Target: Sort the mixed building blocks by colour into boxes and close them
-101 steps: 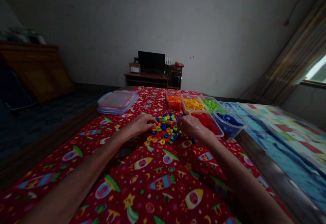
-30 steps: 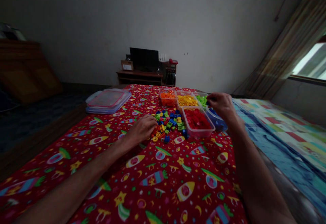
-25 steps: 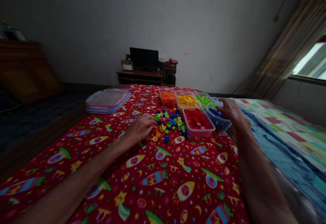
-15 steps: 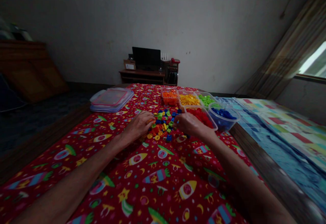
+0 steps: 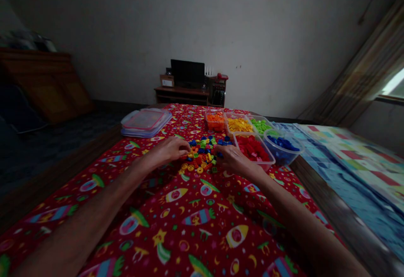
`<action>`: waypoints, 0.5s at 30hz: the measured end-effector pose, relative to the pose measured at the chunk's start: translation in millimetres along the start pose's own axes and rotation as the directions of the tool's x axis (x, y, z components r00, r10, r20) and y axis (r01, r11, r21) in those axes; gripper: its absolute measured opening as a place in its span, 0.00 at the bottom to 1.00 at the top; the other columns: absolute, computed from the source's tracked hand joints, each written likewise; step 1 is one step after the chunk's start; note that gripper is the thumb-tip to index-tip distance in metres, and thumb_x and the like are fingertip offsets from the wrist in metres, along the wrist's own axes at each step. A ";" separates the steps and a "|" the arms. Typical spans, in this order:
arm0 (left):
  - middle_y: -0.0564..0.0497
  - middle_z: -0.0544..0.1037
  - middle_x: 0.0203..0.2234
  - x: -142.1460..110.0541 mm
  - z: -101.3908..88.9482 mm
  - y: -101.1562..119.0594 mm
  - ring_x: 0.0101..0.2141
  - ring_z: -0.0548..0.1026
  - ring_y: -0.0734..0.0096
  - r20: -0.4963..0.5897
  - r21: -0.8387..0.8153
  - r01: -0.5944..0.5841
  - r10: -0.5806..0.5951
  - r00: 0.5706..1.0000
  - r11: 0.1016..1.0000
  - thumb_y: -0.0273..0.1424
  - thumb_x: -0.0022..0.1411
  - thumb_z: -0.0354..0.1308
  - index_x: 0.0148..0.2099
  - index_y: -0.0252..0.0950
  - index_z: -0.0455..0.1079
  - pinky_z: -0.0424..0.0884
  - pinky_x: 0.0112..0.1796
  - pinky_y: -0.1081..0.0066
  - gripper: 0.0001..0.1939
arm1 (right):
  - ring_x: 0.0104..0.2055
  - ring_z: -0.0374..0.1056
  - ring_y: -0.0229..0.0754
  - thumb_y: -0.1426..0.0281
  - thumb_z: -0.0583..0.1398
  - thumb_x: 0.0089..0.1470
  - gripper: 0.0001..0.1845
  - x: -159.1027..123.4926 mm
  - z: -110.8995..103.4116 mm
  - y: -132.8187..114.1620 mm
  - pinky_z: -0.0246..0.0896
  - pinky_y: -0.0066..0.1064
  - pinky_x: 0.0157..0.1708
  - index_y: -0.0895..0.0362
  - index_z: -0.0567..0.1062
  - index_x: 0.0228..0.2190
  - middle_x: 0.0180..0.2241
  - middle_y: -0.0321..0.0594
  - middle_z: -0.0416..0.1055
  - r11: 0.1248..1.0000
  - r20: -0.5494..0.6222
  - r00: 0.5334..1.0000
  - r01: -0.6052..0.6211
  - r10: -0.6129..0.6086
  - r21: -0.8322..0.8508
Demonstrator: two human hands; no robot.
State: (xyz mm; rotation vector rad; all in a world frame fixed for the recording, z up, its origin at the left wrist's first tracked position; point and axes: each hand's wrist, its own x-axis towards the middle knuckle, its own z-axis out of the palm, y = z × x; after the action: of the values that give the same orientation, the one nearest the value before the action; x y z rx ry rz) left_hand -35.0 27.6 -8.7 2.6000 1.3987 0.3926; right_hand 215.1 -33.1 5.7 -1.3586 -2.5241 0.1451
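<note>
A pile of small plastic building bricks (image 5: 203,153) in mixed colours lies on the red tablecloth (image 5: 189,201), with round yellow pieces (image 5: 200,170) along its near edge. At the pile's left side is my left hand (image 5: 173,149), fingers bent and closed towards the thumb; whatever lies between them is too small to make out. My right hand (image 5: 232,158) reaches into the right side, its fingers curled among the pieces and their tips partly hidden. Just beyond it stands a clear container of red bricks (image 5: 252,147).
Further containers hold orange bricks (image 5: 216,119), yellow bricks (image 5: 240,125), green bricks (image 5: 261,125) and blue bricks (image 5: 282,143). Stacked plastic lids (image 5: 146,122) lie at the far left of the table. A bed (image 5: 356,163) adjoins the right side; a monitor (image 5: 187,73) stands by the wall.
My right hand has moved away from the red container towards me, onto the pile's edge. A blue brick at the pile's near edge is gone from its place. The view has swung slightly left.
</note>
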 end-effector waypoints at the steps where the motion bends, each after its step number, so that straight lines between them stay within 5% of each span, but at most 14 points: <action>1: 0.53 0.79 0.30 -0.3 -2.2 -2.5 0.30 0.75 0.70 0.065 -0.012 0.008 -0.007 0.998 1.000 0.30 0.54 0.53 0.36 0.39 0.76 0.65 0.31 0.76 0.11 | 0.28 0.55 0.35 0.80 0.54 0.51 0.07 0.1 -1.4 -2.2 0.43 0.27 0.28 0.61 0.70 0.33 0.28 0.38 0.65 1.000 0.004 1.000 -0.012 0.012 0.018; 4: 0.54 0.80 0.30 -2.4 -2.8 2.8 0.31 0.75 0.70 0.153 0.026 0.027 -0.030 0.988 0.999 0.29 0.52 0.54 0.36 0.40 0.77 0.66 0.32 0.77 0.11 | 0.26 0.52 0.34 0.82 0.54 0.48 0.08 -0.3 -1.9 -6.2 0.39 0.27 0.26 0.61 0.69 0.30 0.26 0.36 0.63 0.999 -0.001 1.000 -0.013 0.013 0.050; 8: 0.52 0.79 0.34 -3.6 7.7 14.0 0.35 0.75 0.66 0.047 0.113 0.035 -0.040 0.998 0.993 0.27 0.50 0.56 0.36 0.41 0.76 0.66 0.33 0.75 0.11 | 0.24 0.50 0.33 0.81 0.55 0.48 0.06 -0.1 2.3 -2.8 0.38 0.28 0.25 0.60 0.68 0.30 0.23 0.34 0.60 0.996 -0.014 0.999 0.039 -0.038 0.077; 15: 0.52 0.78 0.28 -2.8 19.4 2.5 0.31 0.74 0.67 -0.029 0.118 -0.003 0.007 1.000 0.993 0.28 0.54 0.55 0.32 0.41 0.75 0.65 0.31 0.74 0.08 | 0.23 0.51 0.33 0.77 0.53 0.53 0.06 1.0 11.8 3.3 0.38 0.28 0.25 0.59 0.69 0.27 0.22 0.35 0.60 0.996 -0.032 0.996 0.084 -0.084 0.017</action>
State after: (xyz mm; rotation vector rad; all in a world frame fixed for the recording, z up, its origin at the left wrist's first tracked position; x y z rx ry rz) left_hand -28.6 23.5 -27.0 2.7022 1.4679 0.3607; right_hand 213.9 -30.0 -6.2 -1.2360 -2.5427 0.1293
